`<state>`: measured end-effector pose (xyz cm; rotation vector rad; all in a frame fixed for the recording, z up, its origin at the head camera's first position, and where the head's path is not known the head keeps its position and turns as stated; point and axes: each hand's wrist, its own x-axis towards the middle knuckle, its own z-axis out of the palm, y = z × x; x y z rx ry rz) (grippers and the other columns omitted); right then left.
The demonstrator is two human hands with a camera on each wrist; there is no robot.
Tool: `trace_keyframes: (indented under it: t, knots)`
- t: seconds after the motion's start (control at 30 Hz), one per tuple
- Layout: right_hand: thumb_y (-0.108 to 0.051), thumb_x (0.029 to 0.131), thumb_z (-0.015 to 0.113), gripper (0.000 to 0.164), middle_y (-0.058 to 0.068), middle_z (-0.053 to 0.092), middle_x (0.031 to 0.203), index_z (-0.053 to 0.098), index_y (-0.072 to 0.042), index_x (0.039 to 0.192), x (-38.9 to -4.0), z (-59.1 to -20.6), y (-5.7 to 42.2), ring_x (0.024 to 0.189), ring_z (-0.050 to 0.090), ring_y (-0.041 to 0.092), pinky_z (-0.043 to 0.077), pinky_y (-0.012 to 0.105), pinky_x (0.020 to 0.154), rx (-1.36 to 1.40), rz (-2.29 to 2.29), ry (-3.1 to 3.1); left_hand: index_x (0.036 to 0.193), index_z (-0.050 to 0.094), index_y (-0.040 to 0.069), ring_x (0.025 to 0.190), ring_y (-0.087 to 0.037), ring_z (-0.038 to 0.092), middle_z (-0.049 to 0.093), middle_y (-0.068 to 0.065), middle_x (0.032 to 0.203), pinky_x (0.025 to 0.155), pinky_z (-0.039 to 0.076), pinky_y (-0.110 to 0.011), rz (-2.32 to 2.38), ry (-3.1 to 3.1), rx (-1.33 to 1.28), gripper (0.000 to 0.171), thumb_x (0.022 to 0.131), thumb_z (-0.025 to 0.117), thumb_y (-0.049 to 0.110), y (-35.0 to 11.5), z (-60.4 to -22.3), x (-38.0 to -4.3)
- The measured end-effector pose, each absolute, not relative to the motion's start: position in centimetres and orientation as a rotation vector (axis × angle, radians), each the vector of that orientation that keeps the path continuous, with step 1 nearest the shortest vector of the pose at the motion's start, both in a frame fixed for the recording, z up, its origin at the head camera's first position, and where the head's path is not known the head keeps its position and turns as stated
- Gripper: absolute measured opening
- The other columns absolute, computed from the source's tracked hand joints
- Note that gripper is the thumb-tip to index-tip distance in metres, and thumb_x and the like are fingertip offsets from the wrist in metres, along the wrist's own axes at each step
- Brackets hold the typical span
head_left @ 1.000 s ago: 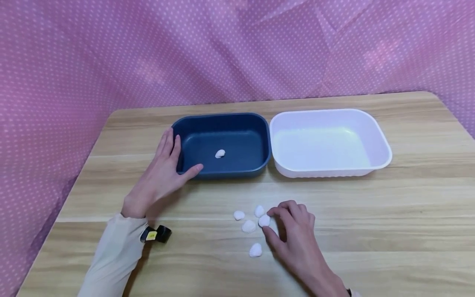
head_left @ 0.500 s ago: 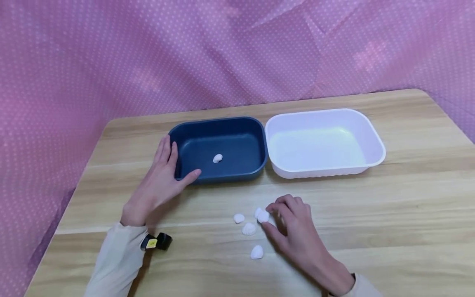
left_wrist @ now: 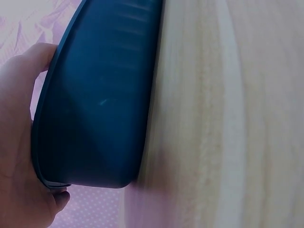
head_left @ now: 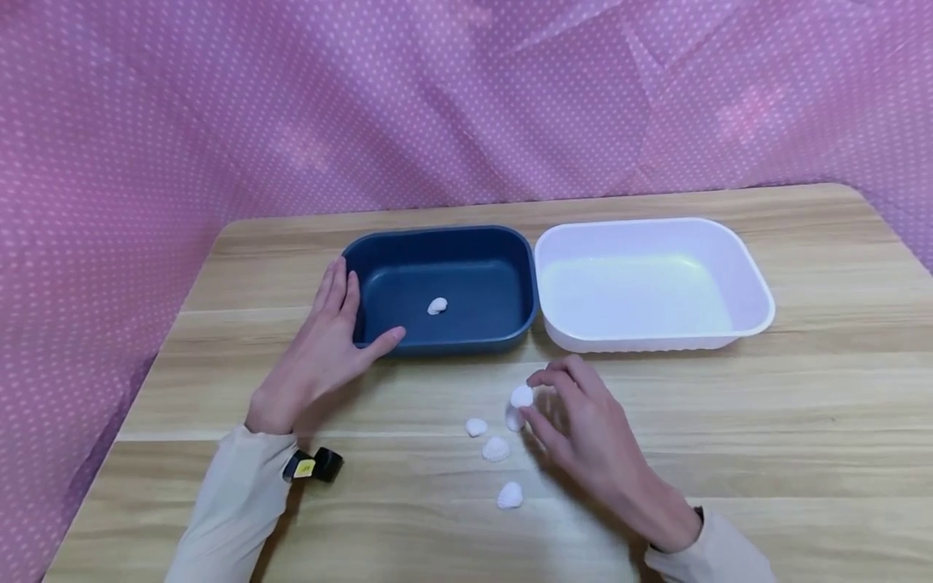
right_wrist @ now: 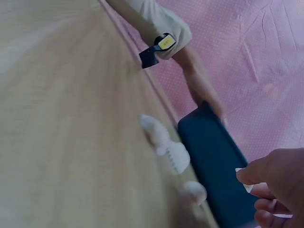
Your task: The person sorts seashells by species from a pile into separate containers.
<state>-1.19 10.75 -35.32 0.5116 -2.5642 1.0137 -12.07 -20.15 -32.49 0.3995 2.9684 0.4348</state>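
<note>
Between thumb and forefinger, my right hand (head_left: 590,437) pinches a white seashell (head_left: 521,396), held a little above the table; its edge also shows at the fingertips in the right wrist view. Just below it in the head view lies another shell (head_left: 515,419), partly covered. Several more white ridged shells (head_left: 496,448) lie to the left and nearer the front. My left hand (head_left: 321,348) rests with fingers spread on the left corner of a dark blue basin (head_left: 466,348), thumb over the front rim. One shell (head_left: 437,306) lies inside that basin.
A white basin (head_left: 656,336) stands right beside the blue one. Both sit toward the back of the wooden table (head_left: 408,518). A pink dotted cloth (head_left: 466,105) hangs behind the table's far edge.
My right hand has taken a shell from the group and raised it off the table, slightly toward the basins. My left hand stays on the blue basin.
</note>
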Motion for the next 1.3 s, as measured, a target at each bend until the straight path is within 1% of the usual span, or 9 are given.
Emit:
trace_keyframes:
  t: [0.27,0.4,0.5,0.63,0.73,0.83,0.97,1.07,1.3]
  knots:
    - [-0.014,0.081,0.079,0.029,0.004,0.056,0.102,0.066,-0.003,0.104,-3.1,-33.2,10.1,0.092,0.055,0.017,0.05,0.032,0.077,0.493,1.076,-2.597,0.153,-0.001,0.001,0.145,-0.019,-0.019,-0.021,-0.005,0.159,0.117,0.01,-0.051,0.432,2.957,0.406,0.109,0.086,0.039,0.076,-20.2,-32.3,-12.0]
    - [-0.013,0.082,0.078,0.027,0.007,0.056,0.101,0.067,-0.003,0.104,-4.2,-32.2,9.6,0.088,0.052,0.017,0.047,0.029,0.069,0.464,1.09,-2.564,0.153,0.0,0.0,0.146,-0.021,-0.017,-0.019,-0.006,0.159,0.117,0.01,-0.051,0.432,2.949,0.415,0.109,0.085,0.04,0.076,-20.3,-32.1,-12.1]
    - [-0.012,0.081,0.078,0.027,0.009,0.056,0.1,0.067,-0.001,0.103,-4.9,-31.6,9.0,0.085,0.05,0.019,0.044,0.029,0.066,0.474,1.077,-2.519,0.152,0.0,-0.001,0.146,-0.022,-0.016,-0.019,-0.007,0.16,0.117,0.01,-0.052,0.425,2.946,0.421,0.11,0.086,0.04,0.076,-20.3,-32.0,-11.9]
    - [-0.012,0.082,0.078,0.027,0.01,0.056,0.101,0.067,0.001,0.103,-5.9,-31.0,8.1,0.088,0.052,0.021,0.047,0.031,0.07,0.493,1.065,-2.489,0.152,0.0,-0.001,0.147,-0.026,-0.014,-0.017,-0.009,0.16,0.117,0.011,-0.053,0.401,2.952,0.424,0.11,0.086,0.04,0.076,-20.4,-32.0,-11.5]
    - [-0.014,0.085,0.075,0.026,0.009,0.055,0.102,0.067,0.0,0.105,-6.6,-30.9,7.7,0.09,0.053,0.02,0.049,0.031,0.073,0.482,1.067,-2.526,0.152,0.0,-0.001,0.147,-0.026,-0.014,-0.016,-0.009,0.16,0.116,0.011,-0.053,0.386,2.955,0.427,0.11,0.085,0.04,0.077,-20.3,-32.2,-10.9]
    - [-0.017,0.087,0.073,0.026,0.008,0.055,0.102,0.066,-0.001,0.107,-7.5,-30.9,7.1,0.082,0.052,0.019,0.048,0.029,0.068,0.461,1.041,-2.623,0.152,0.0,-0.001,0.146,-0.025,-0.015,-0.016,-0.009,0.16,0.116,0.011,-0.053,0.383,2.952,0.423,0.111,0.085,0.04,0.077,-20.2,-32.3,-10.5]
    - [-0.021,0.089,0.071,0.026,0.008,0.057,0.105,0.067,-0.002,0.108,-9.2,-31.0,5.9,0.079,0.054,0.018,0.052,0.028,0.071,0.425,0.948,-2.82,0.153,0.0,0.0,0.147,-0.026,-0.014,-0.016,-0.008,0.16,0.116,0.012,-0.053,0.384,2.958,0.414,0.111,0.084,0.04,0.077,-20.1,-32.3,-10.2]
    - [-0.023,0.089,0.071,0.028,0.009,0.059,0.107,0.068,-0.004,0.108,-10.3,-31.2,5.0,0.083,0.057,0.021,0.055,0.031,0.075,0.41,0.869,-2.934,0.153,0.0,0.0,0.147,-0.027,-0.013,-0.016,-0.008,0.16,0.116,0.012,-0.053,0.389,2.961,0.413,0.111,0.085,0.041,0.077,-20.2,-32.4,-10.2]
    - [-0.024,0.089,0.07,0.028,0.009,0.061,0.102,0.068,-0.004,0.108,-11.8,-31.7,4.1,0.081,0.059,0.022,0.057,0.035,0.071,0.426,0.774,-2.977,0.153,-0.003,0.001,0.147,-0.025,-0.015,-0.016,-0.008,0.16,0.117,0.011,-0.053,0.396,2.962,0.407,0.111,0.084,0.041,0.077,-20.2,-32.4,-10.2]
